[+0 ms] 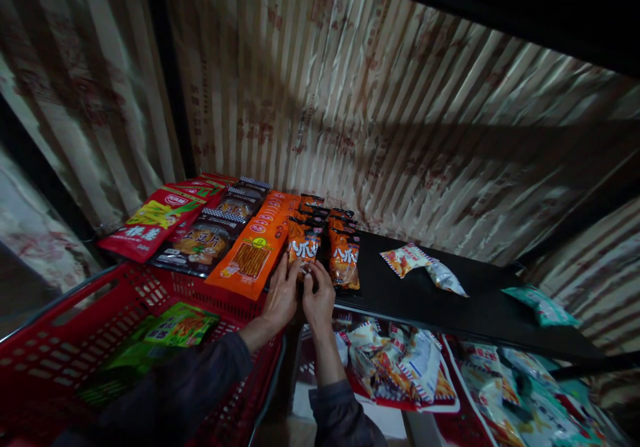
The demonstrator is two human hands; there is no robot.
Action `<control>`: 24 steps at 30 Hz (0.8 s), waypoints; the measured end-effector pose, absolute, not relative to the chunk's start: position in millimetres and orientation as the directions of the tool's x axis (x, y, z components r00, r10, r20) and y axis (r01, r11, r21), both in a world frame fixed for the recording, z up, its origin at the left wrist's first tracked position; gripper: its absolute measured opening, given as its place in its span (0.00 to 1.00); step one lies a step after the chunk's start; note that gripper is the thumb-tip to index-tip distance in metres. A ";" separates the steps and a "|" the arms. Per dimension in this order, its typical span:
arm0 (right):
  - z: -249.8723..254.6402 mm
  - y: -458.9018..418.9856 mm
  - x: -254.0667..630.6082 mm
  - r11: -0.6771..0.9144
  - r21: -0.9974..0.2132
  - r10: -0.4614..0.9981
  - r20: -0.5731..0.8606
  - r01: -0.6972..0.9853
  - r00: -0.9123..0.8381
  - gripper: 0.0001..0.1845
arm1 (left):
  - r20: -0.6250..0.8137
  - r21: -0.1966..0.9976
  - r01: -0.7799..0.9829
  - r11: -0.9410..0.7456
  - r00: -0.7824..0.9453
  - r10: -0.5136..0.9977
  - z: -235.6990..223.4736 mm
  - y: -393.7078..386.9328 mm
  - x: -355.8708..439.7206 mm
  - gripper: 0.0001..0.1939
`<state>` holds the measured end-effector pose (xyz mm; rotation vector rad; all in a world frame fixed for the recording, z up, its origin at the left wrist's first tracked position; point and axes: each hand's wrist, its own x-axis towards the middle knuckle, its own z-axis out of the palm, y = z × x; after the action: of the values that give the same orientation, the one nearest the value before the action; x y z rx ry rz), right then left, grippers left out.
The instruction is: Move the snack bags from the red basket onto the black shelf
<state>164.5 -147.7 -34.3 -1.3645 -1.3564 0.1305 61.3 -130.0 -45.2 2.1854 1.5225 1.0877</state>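
Observation:
A small orange-and-black snack bag with white lettering lies at the front of a row on the black shelf. My left hand is at its lower left edge, fingers bent against it. On the lower right edge, my right hand pinches the same bag near its bottom seam. The fingertips partly cover the bag's lower end. Just right of my hands is a matching row with another orange snack bag in front. To the left lie long orange packets of snack sticks, overlapping one another.
Farther left are dark potato-chip packets and red packets. White-and-red bags and a teal bag lie on the shelf. Below stand a red basket holding green packets, and boxes of snack bags.

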 end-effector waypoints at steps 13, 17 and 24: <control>-50.3 -137.1 162.1 0.310 -0.638 0.747 0.622 0.705 0.234 0.23 | 0.432 0.566 0.704 -0.429 0.189 0.882 -44.9 -123.4 63.1 0.28; -51.8 -136.1 163.4 0.319 -0.639 0.751 0.621 0.700 0.225 0.24 | 0.414 0.531 0.742 -0.408 0.192 0.890 -42.8 -123.5 62.1 0.28; -59.0 -133.5 162.2 0.291 -0.626 0.754 0.615 0.723 0.229 0.25 | 0.371 0.522 0.766 -0.375 0.192 0.908 -36.0 -124.9 62.2 0.27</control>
<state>162.2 -133.5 -59.0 -1.4331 -1.4941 0.0367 62.2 -124.9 -36.0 2.2450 1.6098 0.9466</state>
